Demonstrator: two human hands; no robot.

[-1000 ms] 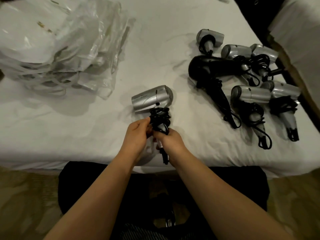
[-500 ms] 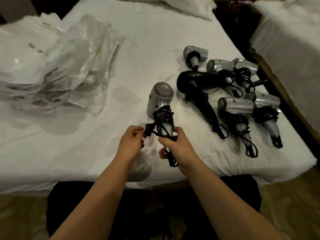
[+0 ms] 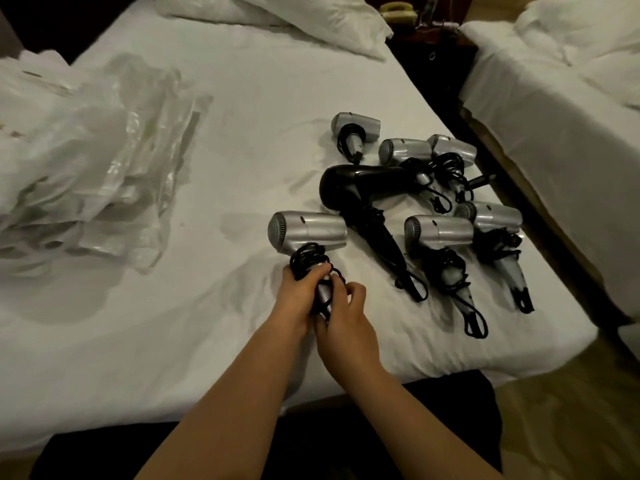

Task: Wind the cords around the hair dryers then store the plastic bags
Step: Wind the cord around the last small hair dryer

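Here, at frame centre, our left hand [image 3: 302, 292] grips the wound handle of a silver hair dryer [image 3: 307, 232] while our right hand [image 3: 345, 308] pinches its cord; six wrapped dryers [image 3: 438, 233] lie right, the plastic bags [image 3: 93, 174] upper left, unstored.

Held dryer's handle [image 3: 323, 292] hidden by hands; plastic bags [image 3: 86, 174] cut off left.
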